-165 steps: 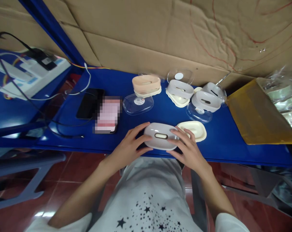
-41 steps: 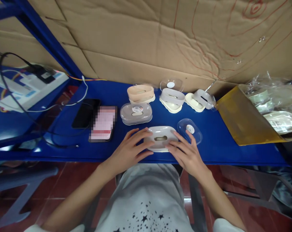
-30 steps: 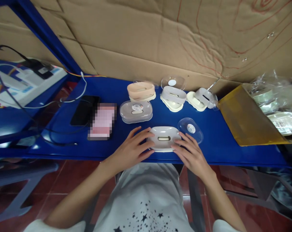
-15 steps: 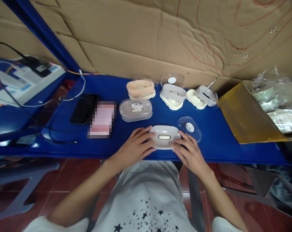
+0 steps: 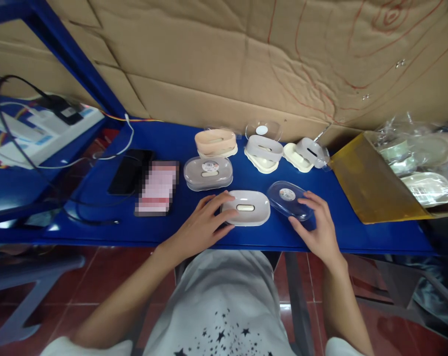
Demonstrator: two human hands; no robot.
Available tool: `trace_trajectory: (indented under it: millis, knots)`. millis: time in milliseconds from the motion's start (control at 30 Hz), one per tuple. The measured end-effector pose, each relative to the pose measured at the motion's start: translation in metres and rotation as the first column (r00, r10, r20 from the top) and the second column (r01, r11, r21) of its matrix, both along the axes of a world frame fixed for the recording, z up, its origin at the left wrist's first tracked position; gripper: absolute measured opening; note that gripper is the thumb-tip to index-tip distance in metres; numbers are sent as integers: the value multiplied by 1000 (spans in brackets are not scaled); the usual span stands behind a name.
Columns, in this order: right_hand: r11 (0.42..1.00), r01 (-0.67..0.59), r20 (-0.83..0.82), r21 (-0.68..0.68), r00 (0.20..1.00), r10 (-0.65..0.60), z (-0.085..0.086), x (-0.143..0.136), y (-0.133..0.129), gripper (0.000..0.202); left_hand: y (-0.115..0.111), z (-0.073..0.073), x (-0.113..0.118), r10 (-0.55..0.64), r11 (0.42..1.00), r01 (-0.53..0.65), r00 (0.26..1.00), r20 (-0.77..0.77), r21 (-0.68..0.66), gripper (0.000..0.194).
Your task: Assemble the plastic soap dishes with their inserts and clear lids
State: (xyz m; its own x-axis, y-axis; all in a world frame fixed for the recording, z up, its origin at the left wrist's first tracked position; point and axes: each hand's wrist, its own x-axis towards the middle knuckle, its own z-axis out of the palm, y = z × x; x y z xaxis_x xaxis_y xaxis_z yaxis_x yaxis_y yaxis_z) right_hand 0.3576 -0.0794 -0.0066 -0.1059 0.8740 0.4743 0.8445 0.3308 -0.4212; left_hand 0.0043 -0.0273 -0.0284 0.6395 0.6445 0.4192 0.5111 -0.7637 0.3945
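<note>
A pale grey oval soap dish with a slot in its middle lies near the table's front edge. My left hand holds its left end, fingertips over the rim and thumb at the near side. Just right of the dish is a clear oval plastic lid with a round white sticker. My right hand grips the lid's right end between thumb and fingers; the lid looks slightly tilted. Behind the dish sits a similar grey soap dish covered by a clear lid.
At the back stand a peach soap dish and two grey ones on cream bases. A cardboard box with plastic-wrapped pieces is at right. Phones, cables and a white power strip lie left.
My right hand has left the dish's right end and moved right onto the clear lid, which has shifted slightly. My left hand stays on the dish.
</note>
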Motion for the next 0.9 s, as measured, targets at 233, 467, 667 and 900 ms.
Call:
trace_trajectory:
  millis: [233,467,667,900]
  knots:
    - [981,-139,-68,136,986,149,11,-13,19,33,2,7,0,15,999,-14,1000,24,-30,44]
    - [930,-363,-152,54,918,367,7,-40,23,34,1,4,-3,15,985,11,989,150,-172,80]
    - [860,-510,-197,29,840,505,-2,-60,27,34,7,12,-17,-65,981,94,984,167,-168,52]
    - [851,-525,-51,11,850,525,-14,-54,31,36,9,1,-21,-85,996,86,980,180,2,37]
